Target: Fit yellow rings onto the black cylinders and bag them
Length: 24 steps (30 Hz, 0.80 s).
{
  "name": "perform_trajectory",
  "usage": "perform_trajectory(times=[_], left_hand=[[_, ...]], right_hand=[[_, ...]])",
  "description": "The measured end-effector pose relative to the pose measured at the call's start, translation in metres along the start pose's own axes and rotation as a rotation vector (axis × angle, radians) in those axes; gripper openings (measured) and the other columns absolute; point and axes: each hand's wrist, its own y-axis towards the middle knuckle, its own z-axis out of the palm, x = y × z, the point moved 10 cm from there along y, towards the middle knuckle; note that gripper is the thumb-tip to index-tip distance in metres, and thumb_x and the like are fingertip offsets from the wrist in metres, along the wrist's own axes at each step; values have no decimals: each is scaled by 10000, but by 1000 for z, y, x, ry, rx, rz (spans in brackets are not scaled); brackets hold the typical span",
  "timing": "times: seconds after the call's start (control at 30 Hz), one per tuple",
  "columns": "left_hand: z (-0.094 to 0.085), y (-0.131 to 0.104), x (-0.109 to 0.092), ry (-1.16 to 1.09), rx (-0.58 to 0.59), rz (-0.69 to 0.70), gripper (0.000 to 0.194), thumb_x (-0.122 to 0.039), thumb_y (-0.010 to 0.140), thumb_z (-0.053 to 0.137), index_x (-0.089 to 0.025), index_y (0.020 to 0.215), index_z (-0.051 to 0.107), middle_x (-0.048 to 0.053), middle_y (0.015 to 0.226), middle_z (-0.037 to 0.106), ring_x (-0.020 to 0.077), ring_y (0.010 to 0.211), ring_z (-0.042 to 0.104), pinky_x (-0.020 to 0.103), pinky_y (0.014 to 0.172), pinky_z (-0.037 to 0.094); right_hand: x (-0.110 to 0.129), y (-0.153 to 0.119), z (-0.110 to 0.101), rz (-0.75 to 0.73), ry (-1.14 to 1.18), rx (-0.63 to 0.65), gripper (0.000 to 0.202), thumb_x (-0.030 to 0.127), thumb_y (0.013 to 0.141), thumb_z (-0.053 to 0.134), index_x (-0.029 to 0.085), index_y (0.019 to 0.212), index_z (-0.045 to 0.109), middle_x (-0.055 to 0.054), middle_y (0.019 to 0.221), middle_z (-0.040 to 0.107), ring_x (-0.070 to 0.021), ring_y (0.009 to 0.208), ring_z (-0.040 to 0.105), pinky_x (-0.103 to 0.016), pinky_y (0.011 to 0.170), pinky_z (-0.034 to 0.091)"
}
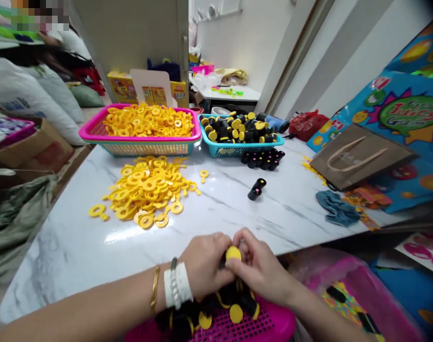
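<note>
At the bottom centre of the frame my left hand (204, 266) and my right hand (261, 266) meet over the edge of the white marble table (77, 247). Together they pinch one small black cylinder with a yellow disc (233, 253) on its end; the fingers of both hands are curled tight around it, so most of the black body is hidden and only the yellow face shows clearly. I cannot tell whether the disc is already fully seated.

Just below my hands, at the bottom edge, sits a pink basket (273, 327) holding a modest heap of black pieces with yellow discs (234, 308), which I judge to be the finished ones. That heap is small beside what waits further up the frame. In the middle left lies a loose pile of yellow rings (145, 190) spread on the table, and behind it a pink tray (91, 130) is heaped full with more of them. To its right, a blue tray (245, 147) is crowded with black cylinders, some showing yellow ends, and a row of black pieces (262, 159) lies just in front of it. One lone black piece (256, 188) rests apart near the centre of the table.

Judging by those stocks, I take the work to be at an early stage, with far more left than done.
</note>
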Motion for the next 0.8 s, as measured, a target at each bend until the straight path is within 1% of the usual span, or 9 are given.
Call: perform_trajectory(times=[0.07,0.13,0.23,0.3,0.37,0.43,0.53,0.63,0.8], left_hand=[[18,-20,-8,11,105,-12,198,-269,755,626,-202,935,578,23,869,638,179,745,596,268,633,420],[27,-32,-13,1,164,-56,263,-300,777,644,-216,1011,556,7,839,645,179,715,596,266,606,408],[20,-28,-15,-115,136,-119,473,-436,801,677,-216,1181,500,-33,713,626,157,621,565,247,550,384],[7,-16,-13,-164,67,-119,490,-487,831,642,-201,1203,503,-39,679,615,139,581,544,239,544,384],[-5,-4,-9,-147,19,-103,366,-450,864,606,-193,1121,564,-32,684,620,119,556,525,234,551,384],[-14,5,-2,-107,2,-97,263,-397,870,596,-190,1031,606,-30,676,619,107,538,510,230,553,379],[-23,8,14,-67,-36,-129,219,-359,865,595,-190,1003,617,-28,670,618,110,550,518,231,563,385],[-36,9,31,-48,-126,-184,313,-321,823,635,-192,1103,581,-11,764,640,122,593,538,246,592,421],[-52,17,37,-76,-236,-133,524,-244,734,687,-205,1223,503,48,1053,600,118,640,532,298,670,481]], right_hand=[[-1,-23,10,-6,21,60,183,290,851,639,224,917,481,81,605,455,-87,520,422,-197,479,314],[1,-31,0,-24,-10,41,171,353,885,610,218,931,517,75,577,464,-91,481,407,-211,461,307],[22,-12,-67,-169,-349,-331,197,395,909,581,202,945,580,31,618,521,-121,537,475,-251,557,390],[39,6,-108,-247,-646,-595,234,389,901,586,194,1026,615,-26,766,584,-161,658,546,-294,678,433],[40,33,-131,-204,-868,-672,352,404,888,597,220,1188,602,-71,940,622,-205,756,592,-320,703,440],[32,58,-138,-103,-1008,-620,416,420,883,594,253,1263,575,-87,1025,638,-241,794,619,-328,668,440],[22,72,-127,-44,-1064,-514,319,366,899,559,221,1178,606,-96,1039,657,-267,819,643,-341,665,453],[24,65,-92,-131,-956,-384,255,297,891,563,198,1121,610,-89,1053,665,-265,906,653,-358,765,486],[35,48,-28,-269,-711,-145,513,258,838,618,208,1330,484,-96,1205,649,-265,1042,647,-392,875,513]])
